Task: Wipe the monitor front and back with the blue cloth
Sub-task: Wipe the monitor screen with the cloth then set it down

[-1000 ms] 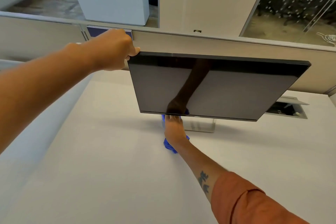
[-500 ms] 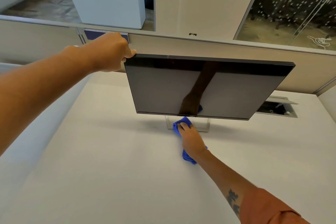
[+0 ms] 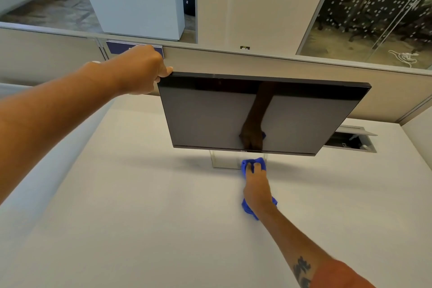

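Monitor (image 3: 261, 114) stands on your white desk (image 3: 140, 217), its dark screen facing you and tipped a little downward, in front of the beige partition (image 3: 268, 63) that runs along the back edge. Your left hand (image 3: 140, 72) grips the monitor's top left corner: the thumb lies on the upper edge and the fingers curl away behind the panel, out of sight. Your right hand (image 3: 256, 188) presses the cloth (image 3: 253, 162) down on the silver stand base (image 3: 224, 161), just below the monitor's bottom bezel and a little right of its middle. The fingers reach forward over the blue cloth, which bunches out past the fingertips and shows again under the wrist; you cannot tell from here whether the thumb is tucked around it or lying flat, though the fingers look pressed rather than pinched. The screen mirrors that hand and forearm as a dark shape with a spot of blue beside it. To the right, behind the monitor's lower right corner, a cable hatch (image 3: 350, 141) in the desk stands open with its lid raised. A tattoo shows on your right forearm above an orange sleeve (image 3: 336, 276). Beyond the partition are a white column and a glass wall with a dotted pattern.
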`<state>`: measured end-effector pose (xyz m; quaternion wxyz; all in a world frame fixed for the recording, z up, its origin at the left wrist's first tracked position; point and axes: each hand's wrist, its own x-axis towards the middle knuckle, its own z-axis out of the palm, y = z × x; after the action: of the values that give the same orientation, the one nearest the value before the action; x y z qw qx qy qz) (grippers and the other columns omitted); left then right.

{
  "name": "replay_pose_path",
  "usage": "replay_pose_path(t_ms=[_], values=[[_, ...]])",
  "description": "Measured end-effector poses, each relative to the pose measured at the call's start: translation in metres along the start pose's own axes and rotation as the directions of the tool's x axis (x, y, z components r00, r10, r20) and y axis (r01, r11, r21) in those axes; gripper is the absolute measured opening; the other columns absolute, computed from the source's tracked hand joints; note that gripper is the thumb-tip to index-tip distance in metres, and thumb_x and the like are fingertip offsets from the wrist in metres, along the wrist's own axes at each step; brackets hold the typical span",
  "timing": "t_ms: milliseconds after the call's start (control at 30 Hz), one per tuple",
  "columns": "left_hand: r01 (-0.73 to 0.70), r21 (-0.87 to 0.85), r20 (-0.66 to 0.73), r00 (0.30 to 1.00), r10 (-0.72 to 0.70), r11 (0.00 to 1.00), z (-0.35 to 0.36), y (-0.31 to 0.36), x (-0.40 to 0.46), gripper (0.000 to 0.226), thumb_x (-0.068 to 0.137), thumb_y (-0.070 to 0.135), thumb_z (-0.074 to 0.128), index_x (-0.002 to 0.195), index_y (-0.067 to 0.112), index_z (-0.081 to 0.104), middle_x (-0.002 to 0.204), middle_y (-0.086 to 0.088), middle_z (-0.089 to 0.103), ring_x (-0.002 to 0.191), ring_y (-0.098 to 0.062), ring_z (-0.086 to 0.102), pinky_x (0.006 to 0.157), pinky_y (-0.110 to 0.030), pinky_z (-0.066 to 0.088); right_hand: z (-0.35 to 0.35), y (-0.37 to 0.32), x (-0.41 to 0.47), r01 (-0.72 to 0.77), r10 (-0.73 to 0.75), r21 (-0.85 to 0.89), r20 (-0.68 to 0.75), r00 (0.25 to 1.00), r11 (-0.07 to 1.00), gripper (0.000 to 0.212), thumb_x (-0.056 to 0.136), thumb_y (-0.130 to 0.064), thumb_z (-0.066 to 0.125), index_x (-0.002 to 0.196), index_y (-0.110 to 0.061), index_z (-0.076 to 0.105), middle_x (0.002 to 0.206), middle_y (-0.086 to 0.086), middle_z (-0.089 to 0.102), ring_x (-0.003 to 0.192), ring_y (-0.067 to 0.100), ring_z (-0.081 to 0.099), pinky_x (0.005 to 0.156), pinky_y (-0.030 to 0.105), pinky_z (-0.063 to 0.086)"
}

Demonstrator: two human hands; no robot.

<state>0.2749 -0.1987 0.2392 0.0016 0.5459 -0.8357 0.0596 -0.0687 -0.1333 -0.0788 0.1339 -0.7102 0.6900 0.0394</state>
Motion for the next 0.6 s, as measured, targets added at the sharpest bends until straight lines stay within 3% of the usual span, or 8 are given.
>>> replay_pose_path(t_ms=[133, 267, 400, 500, 600], values=[[-0.005, 0.012, -0.002, 1.0, 0.005, 1.0, 0.001, -0.001, 0.001, 0.038, 0.083, -0.012, 0.067, 0.119, 0.0, 0.072, 0.071, -0.018, 0.071, 0.047, -0.017, 0.041, 0.06, -0.027, 0.036, 0.007, -0.039, -0.002, 0.138, -0.138, 0.032, 0.011, 0.99, 0.99, 0.071, 0.101, -0.007, 0.066, 0.162, -0.013, 0.031, 0.161, 0.007, 0.039, 0.14, 0.024, 0.049, 0.119, 0.033, 0.042], [-0.012, -0.004, -0.007, 1.0, 0.012, 1.0, 0.001, -0.002, 0.001, 0.039, 0.082, -0.012, 0.067, 0.118, -0.001, 0.072, 0.071, -0.017, 0.072, 0.046, -0.014, 0.039, 0.061, -0.026, 0.035, 0.003, -0.071, 0.011, 0.333, -0.333, -0.023, 0.024, 0.943, 0.943, 0.076, 0.101, -0.005, 0.066, 0.165, -0.017, 0.029, 0.167, 0.005, 0.034, 0.149, 0.028, 0.041, 0.123, 0.038, 0.04], [-0.005, 0.003, -0.013, 1.0, 0.005, 1.0, 0.002, -0.003, 0.001, 0.044, 0.083, -0.013, 0.065, 0.124, 0.002, 0.069, 0.074, -0.019, 0.072, 0.049, -0.017, 0.041, 0.061, -0.027, 0.036, -0.008, -0.096, 0.035, 0.346, -0.344, -0.055, 0.037, 0.938, 0.937, 0.077, 0.099, -0.006, 0.068, 0.165, -0.015, 0.027, 0.167, 0.009, 0.03, 0.151, 0.034, 0.036, 0.124, 0.044, 0.037], [-0.004, 0.003, -0.015, 1.0, 0.004, 1.0, 0.003, -0.003, 0.001, 0.044, 0.085, -0.013, 0.063, 0.125, 0.003, 0.069, 0.075, -0.019, 0.072, 0.052, -0.02, 0.044, 0.062, -0.028, 0.036, -0.008, -0.1, 0.047, 0.366, -0.366, -0.095, 0.014, 0.93, 0.926, 0.06, 0.104, -0.008, 0.058, 0.16, -0.01, 0.036, 0.163, 0.015, 0.039, 0.148, 0.036, 0.04, 0.125, 0.045, 0.035], [-0.014, 0.006, -0.02, 1.0, 0.014, 1.0, 0.003, -0.003, 0.001, 0.043, 0.084, -0.014, 0.063, 0.123, 0.002, 0.07, 0.072, -0.018, 0.071, 0.05, -0.02, 0.044, 0.061, -0.027, 0.036, -0.009, -0.102, 0.056, 0.375, -0.375, 0.009, 0.076, 0.924, 0.927, 0.047, 0.107, -0.005, 0.048, 0.154, -0.006, 0.048, 0.149, 0.021, 0.05, 0.139, 0.037, 0.048, 0.12, 0.046, 0.037]])
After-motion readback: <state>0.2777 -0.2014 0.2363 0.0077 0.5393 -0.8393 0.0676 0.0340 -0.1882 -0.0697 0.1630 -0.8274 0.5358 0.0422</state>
